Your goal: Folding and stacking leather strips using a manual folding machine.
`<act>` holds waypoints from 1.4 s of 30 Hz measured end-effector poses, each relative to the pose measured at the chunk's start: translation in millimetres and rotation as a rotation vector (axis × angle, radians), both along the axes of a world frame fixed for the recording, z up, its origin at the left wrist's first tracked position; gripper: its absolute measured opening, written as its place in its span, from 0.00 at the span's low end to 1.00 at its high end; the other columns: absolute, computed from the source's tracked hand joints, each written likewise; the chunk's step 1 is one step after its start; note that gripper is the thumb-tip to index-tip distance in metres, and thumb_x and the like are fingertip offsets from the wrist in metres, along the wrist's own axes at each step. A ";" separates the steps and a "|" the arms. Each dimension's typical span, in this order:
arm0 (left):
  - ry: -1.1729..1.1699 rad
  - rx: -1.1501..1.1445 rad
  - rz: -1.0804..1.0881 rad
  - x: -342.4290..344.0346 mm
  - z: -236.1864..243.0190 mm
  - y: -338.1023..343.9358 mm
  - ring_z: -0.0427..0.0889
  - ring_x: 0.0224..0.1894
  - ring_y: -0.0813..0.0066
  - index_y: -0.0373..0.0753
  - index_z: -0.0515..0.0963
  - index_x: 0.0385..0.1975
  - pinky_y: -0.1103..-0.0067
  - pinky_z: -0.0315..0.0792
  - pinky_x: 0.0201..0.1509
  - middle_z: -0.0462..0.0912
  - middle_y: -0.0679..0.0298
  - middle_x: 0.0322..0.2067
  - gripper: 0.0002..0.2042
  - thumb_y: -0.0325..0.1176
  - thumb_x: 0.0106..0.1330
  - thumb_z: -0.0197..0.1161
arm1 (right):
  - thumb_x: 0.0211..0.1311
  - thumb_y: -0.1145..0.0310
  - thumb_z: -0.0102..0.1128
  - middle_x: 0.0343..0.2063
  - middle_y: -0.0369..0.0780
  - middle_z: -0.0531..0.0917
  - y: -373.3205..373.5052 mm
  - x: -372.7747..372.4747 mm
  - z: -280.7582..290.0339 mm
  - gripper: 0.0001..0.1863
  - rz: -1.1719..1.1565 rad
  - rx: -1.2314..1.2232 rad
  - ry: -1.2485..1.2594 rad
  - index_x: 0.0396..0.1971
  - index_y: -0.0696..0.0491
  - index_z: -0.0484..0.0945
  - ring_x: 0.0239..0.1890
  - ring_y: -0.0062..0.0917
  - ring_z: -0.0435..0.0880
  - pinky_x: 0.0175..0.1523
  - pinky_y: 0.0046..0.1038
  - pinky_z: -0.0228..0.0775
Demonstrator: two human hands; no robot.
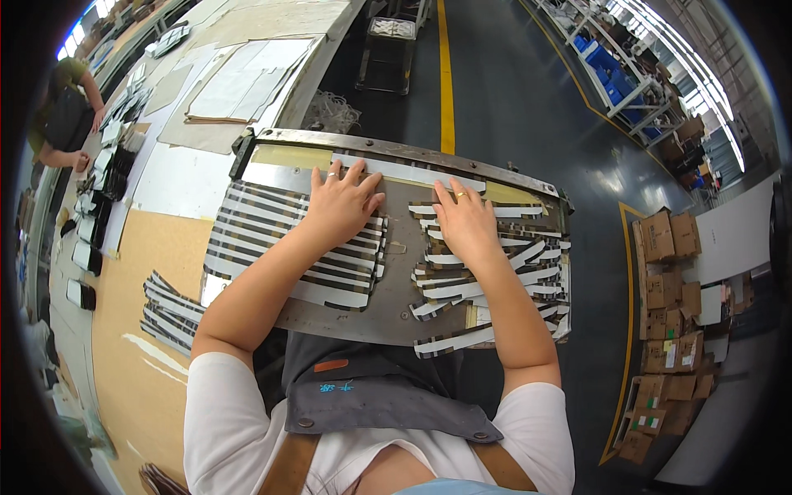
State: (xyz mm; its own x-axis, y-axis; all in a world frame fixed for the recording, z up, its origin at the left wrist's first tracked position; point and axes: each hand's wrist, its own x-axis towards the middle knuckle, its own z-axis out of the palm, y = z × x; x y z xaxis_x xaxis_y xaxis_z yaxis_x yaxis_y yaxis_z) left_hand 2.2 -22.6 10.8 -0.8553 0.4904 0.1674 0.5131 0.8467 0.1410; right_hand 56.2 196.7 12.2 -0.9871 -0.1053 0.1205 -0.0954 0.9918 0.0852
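Note:
A metal-topped work plate (pixel 346 323) lies before me, with a metal bar (pixel 396 148) along its far edge. Just inside the bar runs a long narrow white strip (pixel 408 172) with a dark edge. The fingers of my left hand (pixel 342 205) are spread flat at the strip's left part. My right hand (pixel 469 224) reaches its right part, fingers stretched out. Neither hand is closed round anything. Under my left forearm, several white and dark-plaid strips (pixel 268 239) lie side by side in a row. Similar strips (pixel 520 276) form a looser, crossing pile around my right forearm.
More strips (pixel 169 309) lie on the tan table (pixel 124 272) at left. Pale sheets (pixel 247 87) cover the table farther off. Another person (pixel 66 115) works beside dark stacked pieces (pixel 107 169). Cardboard boxes (pixel 664 297) stand at right. A wheeled rack (pixel 386 54) stands ahead.

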 end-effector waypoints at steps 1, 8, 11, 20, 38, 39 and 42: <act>-0.002 -0.004 -0.011 -0.8 -2.1 0.4 0.64 0.62 0.44 0.51 0.70 0.57 0.47 0.53 0.62 0.66 0.59 0.61 0.19 0.47 0.69 0.48 | 0.67 0.57 0.47 0.60 0.41 0.68 0.7 -0.3 -0.2 0.23 0.001 -0.023 0.000 0.59 0.48 0.67 0.60 0.37 0.67 0.57 0.50 0.63; 0.094 0.033 -0.023 -6.0 -10.9 9.3 0.65 0.61 0.45 0.51 0.70 0.56 0.50 0.54 0.62 0.67 0.59 0.59 0.18 0.46 0.68 0.50 | 0.67 0.60 0.48 0.57 0.43 0.71 10.4 -3.8 2.1 0.21 0.024 -0.081 0.049 0.58 0.49 0.69 0.57 0.39 0.71 0.54 0.42 0.69; 0.180 0.064 -0.041 -5.8 -15.1 7.7 0.66 0.60 0.48 0.49 0.71 0.55 0.54 0.55 0.63 0.70 0.59 0.56 0.18 0.45 0.67 0.52 | 0.66 0.60 0.49 0.56 0.44 0.72 13.8 -5.7 -2.1 0.20 0.066 -0.062 0.097 0.56 0.50 0.71 0.55 0.40 0.72 0.55 0.38 0.69; 0.267 0.116 -0.134 -3.7 -18.1 6.4 0.70 0.53 0.55 0.38 0.73 0.52 0.66 0.61 0.61 0.74 0.58 0.50 0.19 0.42 0.66 0.52 | 0.63 0.62 0.53 0.47 0.47 0.75 10.7 -3.2 7.2 0.20 0.135 -0.090 0.151 0.54 0.53 0.73 0.50 0.40 0.74 0.54 0.38 0.66; -0.099 0.362 -0.256 0.4 -1.9 1.4 0.72 0.52 0.60 0.38 0.73 0.49 0.66 0.64 0.55 0.75 0.59 0.48 0.15 0.39 0.69 0.49 | 0.61 0.65 0.54 0.37 0.42 0.78 51.1 11.9 13.0 0.13 0.133 -0.382 0.095 0.43 0.52 0.79 0.43 0.39 0.77 0.46 0.38 0.70; -0.102 0.361 -0.281 1.4 -1.8 0.9 0.72 0.52 0.60 0.38 0.73 0.49 0.66 0.64 0.55 0.75 0.59 0.48 0.15 0.39 0.69 0.49 | 0.61 0.65 0.54 0.37 0.42 0.78 58.1 19.8 12.1 0.13 0.109 -0.379 0.101 0.43 0.52 0.79 0.43 0.39 0.77 0.46 0.38 0.70; -0.133 0.376 -0.313 5.3 9.2 5.1 0.72 0.50 0.58 0.38 0.73 0.50 0.67 0.64 0.54 0.73 0.58 0.49 0.15 0.38 0.69 0.50 | 0.59 0.66 0.57 0.38 0.41 0.77 81.4 44.2 9.5 0.13 0.101 -0.411 0.157 0.43 0.52 0.79 0.44 0.37 0.75 0.50 0.37 0.67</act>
